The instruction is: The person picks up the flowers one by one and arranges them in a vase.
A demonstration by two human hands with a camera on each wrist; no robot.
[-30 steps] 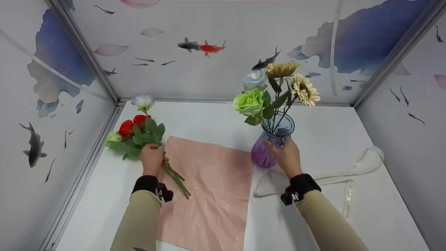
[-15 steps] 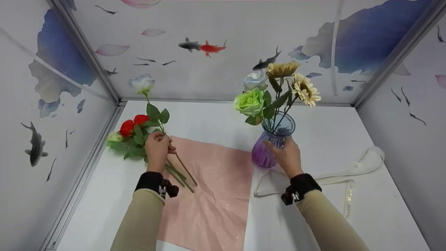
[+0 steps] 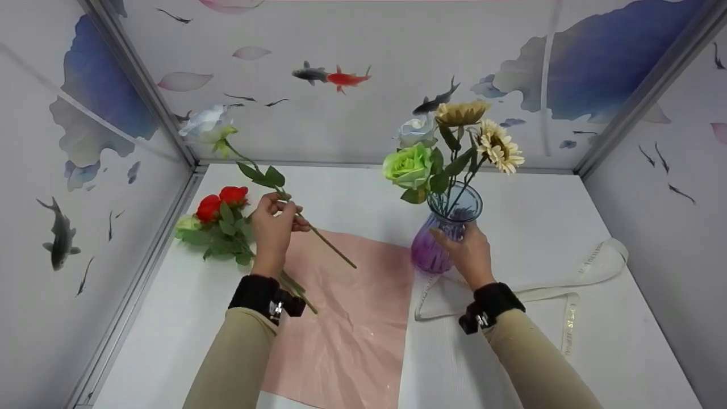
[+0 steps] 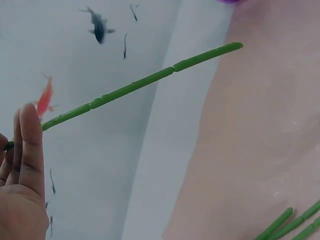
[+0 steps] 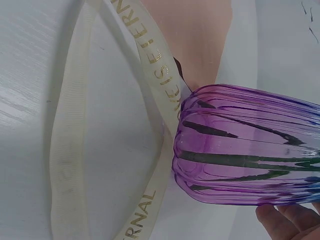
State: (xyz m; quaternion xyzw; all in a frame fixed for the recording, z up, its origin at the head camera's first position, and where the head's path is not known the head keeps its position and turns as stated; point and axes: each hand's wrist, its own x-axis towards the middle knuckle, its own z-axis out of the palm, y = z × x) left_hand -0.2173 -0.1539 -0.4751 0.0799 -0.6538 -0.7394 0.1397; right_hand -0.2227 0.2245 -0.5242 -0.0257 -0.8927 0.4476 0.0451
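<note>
My left hand [image 3: 276, 227] pinches the stem of a pale blue artificial rose [image 3: 207, 124], raised over the far-left part of the table. Its bloom tilts to the upper left, and the bare green stem [image 4: 135, 86] slants down to the right over the pink sheet. My right hand [image 3: 467, 255] grips a blue-and-purple ribbed glass vase [image 3: 430, 250] at its side. In the vase stand a green rose [image 3: 408, 166], a light blue rose [image 3: 416, 132] and two sunflower-like blooms [image 3: 497, 146]. Their stem ends show through the purple glass [image 5: 240, 145] in the right wrist view.
Red roses [image 3: 234, 196] and a pale green one [image 3: 186, 224] lie on the left, their stems reaching over the pink wrapping sheet [image 3: 352, 318]. A cream ribbon with gold lettering [image 3: 545, 292] loops right of the vase. Printed wall panels enclose the white table [image 3: 619, 341].
My left hand has lifted the pale blue rose from the lying bunch and moved it up and to the right, its bloom tipping left. The right hand and vase stay put.
</note>
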